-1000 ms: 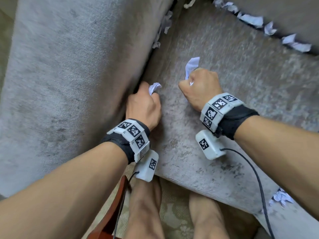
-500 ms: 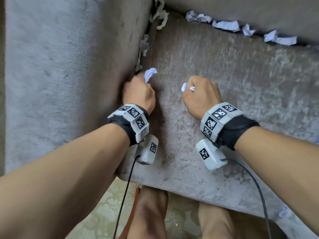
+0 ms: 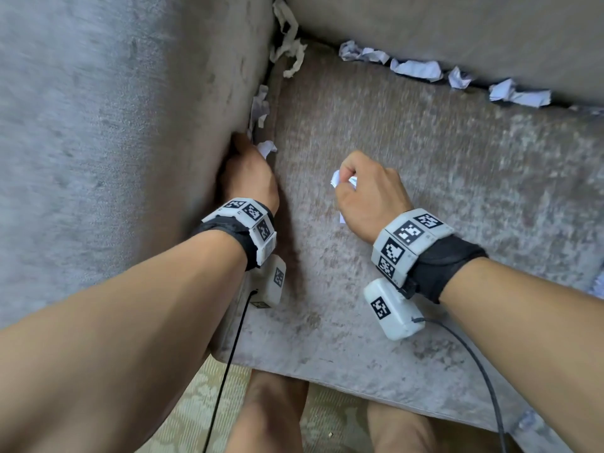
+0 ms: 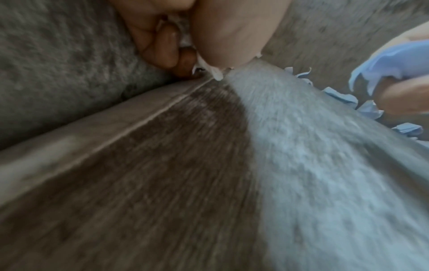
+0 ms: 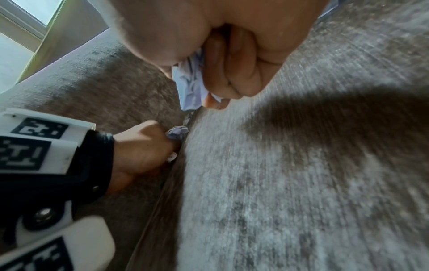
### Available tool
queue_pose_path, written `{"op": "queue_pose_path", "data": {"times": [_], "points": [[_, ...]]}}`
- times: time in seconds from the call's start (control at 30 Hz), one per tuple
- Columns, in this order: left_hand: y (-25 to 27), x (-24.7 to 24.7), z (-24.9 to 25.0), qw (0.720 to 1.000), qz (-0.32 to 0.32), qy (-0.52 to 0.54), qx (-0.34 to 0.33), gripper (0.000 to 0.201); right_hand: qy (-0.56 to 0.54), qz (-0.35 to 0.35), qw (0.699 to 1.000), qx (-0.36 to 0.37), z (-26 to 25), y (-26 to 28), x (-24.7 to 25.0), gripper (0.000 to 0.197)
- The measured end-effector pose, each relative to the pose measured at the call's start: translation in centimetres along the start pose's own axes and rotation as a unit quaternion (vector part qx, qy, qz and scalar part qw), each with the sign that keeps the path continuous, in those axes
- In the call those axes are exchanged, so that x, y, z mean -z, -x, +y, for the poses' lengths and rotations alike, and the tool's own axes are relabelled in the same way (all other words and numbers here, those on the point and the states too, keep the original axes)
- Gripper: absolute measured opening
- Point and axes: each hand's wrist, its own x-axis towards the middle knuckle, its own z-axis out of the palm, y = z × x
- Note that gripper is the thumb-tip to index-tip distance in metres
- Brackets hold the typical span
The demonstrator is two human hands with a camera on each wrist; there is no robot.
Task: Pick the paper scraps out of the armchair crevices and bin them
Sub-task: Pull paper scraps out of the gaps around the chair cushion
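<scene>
My left hand [image 3: 250, 173] is pushed against the crevice between the seat cushion [image 3: 408, 178] and the left armrest [image 3: 114, 142], fingers curled round a white paper scrap [image 3: 266, 148] that pokes out by the thumb [image 4: 223, 36]. My right hand [image 3: 369, 191] hovers over the cushion as a fist gripping crumpled paper scraps [image 3: 338, 181], seen bulging from the fist in the right wrist view [image 5: 190, 86]. More scraps [image 3: 260, 106] sit in the left crevice ahead of the left hand, in the back corner [image 3: 289, 44], and along the back crevice [image 3: 418, 68].
The backrest [image 3: 457, 24] rises behind the row of scraps. My bare feet [image 3: 271, 416] stand on a patterned carpet [image 3: 196, 403] at the cushion's front edge. Cables [image 3: 483, 371] trail from both wrist units. No bin is in view.
My left hand slid further along the left crevice toward the back, still holding its scrap. My right hand stayed over the cushion and drew its paper deeper into the fist.
</scene>
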Motion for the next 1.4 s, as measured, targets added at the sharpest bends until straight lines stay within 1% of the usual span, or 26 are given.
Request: {"op": "queue_pose_path", "data": {"times": [0.1,0.17,0.27,0.4,0.47,0.53,0.67,0.77,0.83,1.0,1.07,1.1,1.2,1.23,1.3,1.4], "points": [[-0.3,0.0,0.1,1.0,0.012,-0.001,0.016,0.016,0.006,0.006,1.0,-0.009,0.5,-0.3,0.0,0.011],[-0.4,-0.1,-0.2,1.0,0.017,0.01,0.013,0.014,0.004,0.004,1.0,-0.015,0.5,-0.4,-0.1,0.011],[-0.2,0.0,-0.4,0.999,0.012,0.037,0.002,0.016,-0.006,0.01,1.0,-0.008,-0.2,-0.8,0.1,0.011],[1.1,1.2,-0.1,0.996,-0.003,0.076,0.041,0.023,-0.003,0.015,1.0,-0.015,-2.2,-1.9,0.1,0.009],[2.1,2.0,-0.3,0.994,-0.03,0.087,0.052,0.024,0.0,0.022,1.0,-0.018,-3.3,-2.7,-0.4,0.011],[3.0,2.7,-0.8,0.992,-0.054,0.101,0.05,0.024,0.0,0.023,1.0,-0.017,-4.4,-3.6,-1.0,0.015],[4.8,3.5,-2.0,0.987,-0.065,0.138,0.05,0.021,0.019,0.025,0.999,0.009,-6.1,-5.4,-2.3,0.029],[6.0,3.2,-3.0,0.986,-0.049,0.154,0.048,0.024,0.037,0.045,0.998,0.011,-6.6,-6.8,-3.2,0.03],[6.5,2.7,-3.5,0.984,-0.034,0.167,0.051,0.023,0.032,0.072,0.997,0.0,-6.8,-7.7,-3.3,0.031],[7.0,2.3,-3.8,0.969,0.003,0.241,0.057,0.024,0.016,0.141,0.989,-0.048,-8.0,-10.1,-2.8,0.043],[6.9,2.5,-3.7,0.962,0.015,0.27,0.046,0.021,0.029,0.159,0.986,-0.044,-8.5,-11.0,-2.9,0.044],[6.7,2.6,-3.7,0.959,0.014,0.28,0.041,0.021,0.037,0.162,0.985,-0.04,-8.7,-11.4,-3.0,0.044],[6.2,2.6,-3.6,0.955,-0.005,0.295,0.04,0.047,0.049,0.158,0.986,-0.022,-9.3,-12.6,-3.2,0.043],[6.0,2.6,-3.6,0.955,-0.01,0.294,0.042,0.051,0.061,0.157,0.985,-0.021,-9.3,-12.9,-3.2,0.043],[5.7,2.5,-3.6,0.955,-0.019,0.292,0.049,0.052,0.08,0.158,0.984,-0.03,-9.4,-13.5,-3.1,0.04],[5.2,2.4,-3.3,0.956,-0.028,0.288,0.055,0.047,0.072,0.157,0.984,-0.04,-9.6,-14.2,-2.7,0.034]]}}
